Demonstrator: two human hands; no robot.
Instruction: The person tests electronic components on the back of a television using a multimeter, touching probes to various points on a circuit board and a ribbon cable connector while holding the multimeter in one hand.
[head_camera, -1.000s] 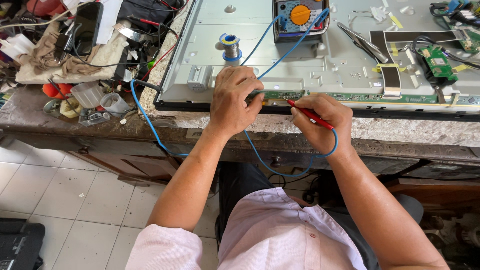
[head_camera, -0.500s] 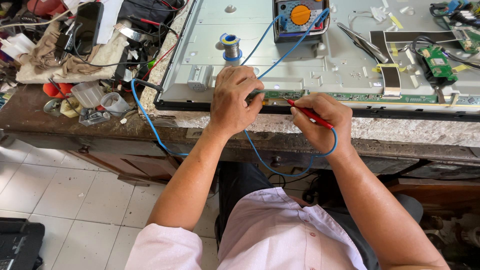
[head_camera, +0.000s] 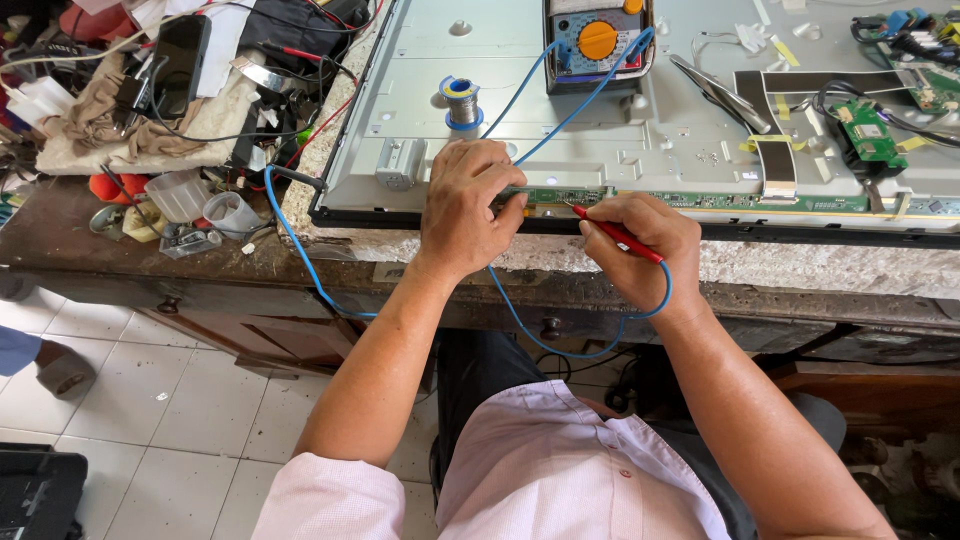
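Note:
A flat screen panel (head_camera: 650, 110) lies face down on the stone-edged bench, its grey metal back up. Along its near edge runs a thin green circuit strip (head_camera: 700, 200). My right hand (head_camera: 640, 245) grips a red test probe (head_camera: 615, 232) whose tip touches that strip. My left hand (head_camera: 470, 205) is closed over the strip just to the left, apparently pinching a second probe that is mostly hidden. Blue leads (head_camera: 300, 250) run from both hands to a multimeter with an orange dial (head_camera: 597, 40) standing on the panel.
A solder spool (head_camera: 461, 100) stands on the panel behind my left hand. Small green boards (head_camera: 868, 130) and flat cables (head_camera: 770, 150) sit at the right. Cloth, tools, wires and small cups (head_camera: 180, 195) clutter the bench's left end. Tiled floor lies below.

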